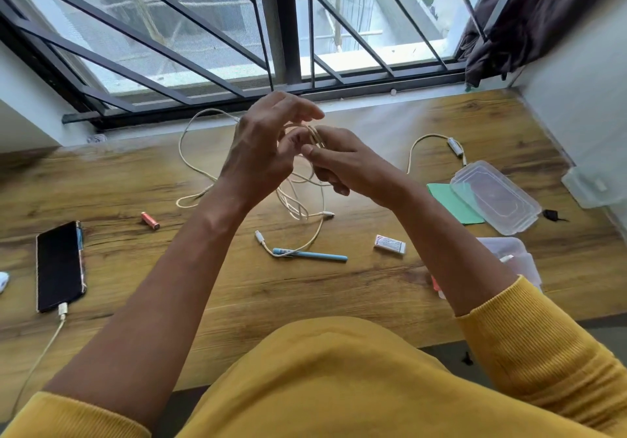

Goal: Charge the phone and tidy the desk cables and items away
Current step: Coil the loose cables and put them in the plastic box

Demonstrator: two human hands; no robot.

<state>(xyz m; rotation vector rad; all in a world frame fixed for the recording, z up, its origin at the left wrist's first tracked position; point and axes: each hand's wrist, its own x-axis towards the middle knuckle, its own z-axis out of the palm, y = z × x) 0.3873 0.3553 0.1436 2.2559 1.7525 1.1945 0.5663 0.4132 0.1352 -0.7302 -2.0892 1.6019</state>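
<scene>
Cable (298,197) mid-coil above bench (237,285) centre, right hand (342,163) fingers pinching loops, left hand (268,142) fingers curled guiding slack w/ phone (59,266) plugged in: keep loops even, tension light, no kinks.

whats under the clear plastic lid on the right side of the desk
A green sheet lies partly under the clear plastic lid, its left part sticking out onto the desk. How far the sheet reaches beneath the lid cannot be told.
</scene>
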